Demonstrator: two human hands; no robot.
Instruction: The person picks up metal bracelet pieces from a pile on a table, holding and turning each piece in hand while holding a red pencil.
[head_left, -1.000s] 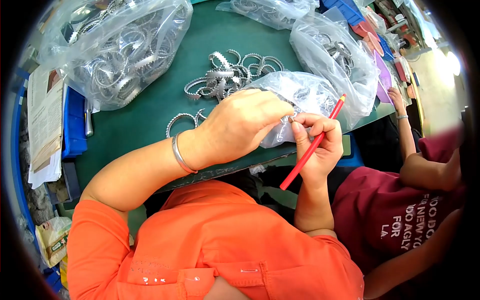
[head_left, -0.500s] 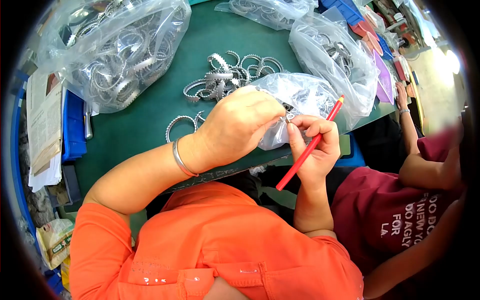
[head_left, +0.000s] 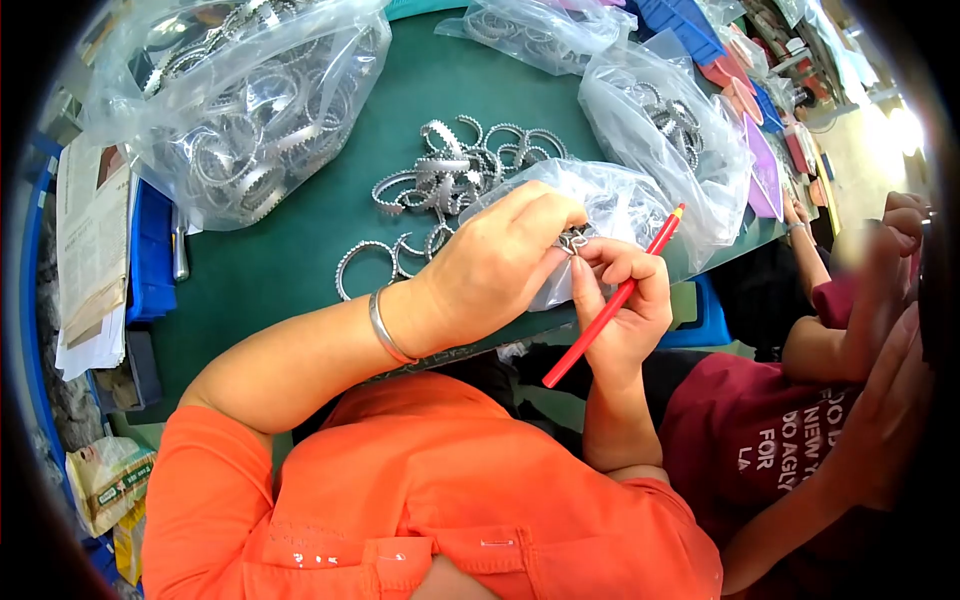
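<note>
My left hand, with a metal bangle at its wrist, has its fingers pinched on a small silver-coloured metal piece. The thumb and fingertips of my right hand grip the same piece from the other side. Across my right hand lies a red pencil, tucked between the fingers. What exact shape the small piece has is partly hidden by the fingertips. Just beyond my left hand, a pile of curved metal bands with toothed edges lies on the green table. A clear plastic bag sits behind both hands.
A large clear bag of metal bands stands at the back left, with another bag at the back right. Newspapers and a blue bin line the left edge. A person in a maroon shirt sits on the right.
My hands have shifted slightly, and more of the small metal piece shows between them. On the right, the other person's hands have come up into view.
</note>
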